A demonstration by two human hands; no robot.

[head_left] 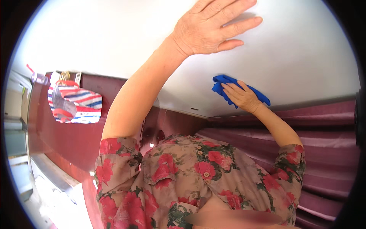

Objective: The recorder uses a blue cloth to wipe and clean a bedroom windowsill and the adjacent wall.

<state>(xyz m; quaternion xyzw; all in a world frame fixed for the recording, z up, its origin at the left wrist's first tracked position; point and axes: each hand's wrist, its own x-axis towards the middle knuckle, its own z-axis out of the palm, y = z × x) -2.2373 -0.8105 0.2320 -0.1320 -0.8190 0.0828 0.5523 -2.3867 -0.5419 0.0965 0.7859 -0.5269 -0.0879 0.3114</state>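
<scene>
A broad, smooth white surface point(297, 49) fills the upper part of the view. My left hand point(213, 28) reaches far up over it, fingers spread and nothing in them; whether the palm touches is hidden. Lower and to the right, my right hand point(244, 97) presses a crumpled blue cloth point(259, 95) against the surface. Its fingers lie across the cloth, which sticks out on both sides of the hand.
A striped red, white and blue bag point(89, 101) rests on dark red furniture point(68, 141) at left. A clear bottle with a pink straw point(39, 78) stands beyond it. Purple curtains point(320, 164) hang in folds at right, near my right arm.
</scene>
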